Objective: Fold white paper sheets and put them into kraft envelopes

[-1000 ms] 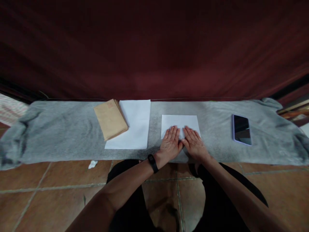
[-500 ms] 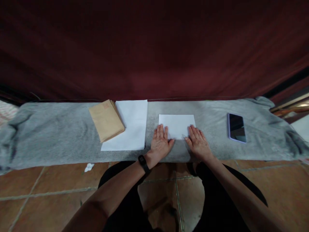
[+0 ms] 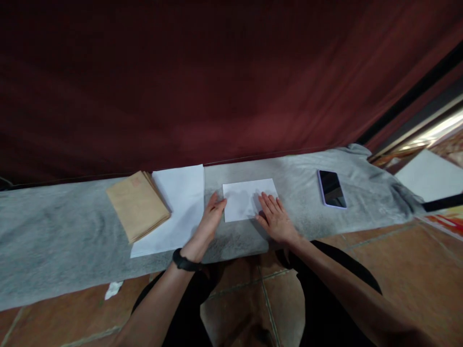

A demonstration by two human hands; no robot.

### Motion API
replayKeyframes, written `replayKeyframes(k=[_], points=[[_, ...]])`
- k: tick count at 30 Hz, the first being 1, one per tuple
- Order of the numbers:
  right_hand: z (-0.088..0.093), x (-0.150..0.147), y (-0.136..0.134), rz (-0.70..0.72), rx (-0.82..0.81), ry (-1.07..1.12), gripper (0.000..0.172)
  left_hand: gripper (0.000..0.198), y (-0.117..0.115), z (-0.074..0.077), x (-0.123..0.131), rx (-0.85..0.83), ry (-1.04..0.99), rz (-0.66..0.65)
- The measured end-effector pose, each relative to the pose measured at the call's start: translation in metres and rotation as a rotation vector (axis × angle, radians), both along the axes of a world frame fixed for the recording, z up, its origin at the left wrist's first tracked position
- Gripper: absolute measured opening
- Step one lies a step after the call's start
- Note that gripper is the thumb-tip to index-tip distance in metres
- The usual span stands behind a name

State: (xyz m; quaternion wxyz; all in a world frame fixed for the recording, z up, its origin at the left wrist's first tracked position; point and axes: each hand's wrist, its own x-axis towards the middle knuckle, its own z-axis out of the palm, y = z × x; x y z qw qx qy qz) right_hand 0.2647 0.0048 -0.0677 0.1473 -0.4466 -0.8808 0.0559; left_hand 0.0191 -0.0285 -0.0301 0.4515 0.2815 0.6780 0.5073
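Note:
A folded white sheet of paper (image 3: 243, 200) lies on a grey cloth (image 3: 72, 231) spread over the floor. My right hand (image 3: 275, 219) rests flat on the sheet's right part, fingers stretched out. My left hand (image 3: 211, 217) is turned on edge at the sheet's left border, fingers straight and touching that border. A black band sits on my left wrist. Neither hand holds anything.
A stack of brown envelopes (image 3: 136, 205) lies partly over a larger white sheet (image 3: 177, 202) to the left. A dark phone (image 3: 331, 189) lies on the cloth to the right. A dark red curtain (image 3: 217, 82) hangs behind. White paper (image 3: 428, 176) lies at the far right, and a paper scrap (image 3: 113, 289) on the tiles.
My hands slid apart from the sheet's near middle toward its sides. My left hand then turned on edge at the left border. The view swung left and tilted.

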Motion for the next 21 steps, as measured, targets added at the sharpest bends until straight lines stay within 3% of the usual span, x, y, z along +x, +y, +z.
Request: replayKeyframes(k=[3,9,13,17,21], points=[[-0.001,-0.009,-0.005,0.022,-0.016,-0.018,0.065,0.054,0.002,0.007,0.000,-0.038,-0.106,0.074],[0.003,-0.013,-0.006,0.005,-0.030,-0.042,0.065,0.055,0.007,0.010,0.001,-0.090,-0.075,0.095],[0.011,-0.016,-0.008,0.020,-0.044,-0.022,0.070,0.053,0.009,0.012,0.005,-0.033,-0.100,0.047],[0.020,-0.022,-0.011,0.081,-0.060,0.023,0.080,0.038,0.010,0.019,0.012,0.075,-0.201,-0.038],[0.034,-0.025,-0.006,0.039,-0.121,0.115,0.059,0.034,0.011,0.030,0.020,0.178,-0.344,-0.064]])
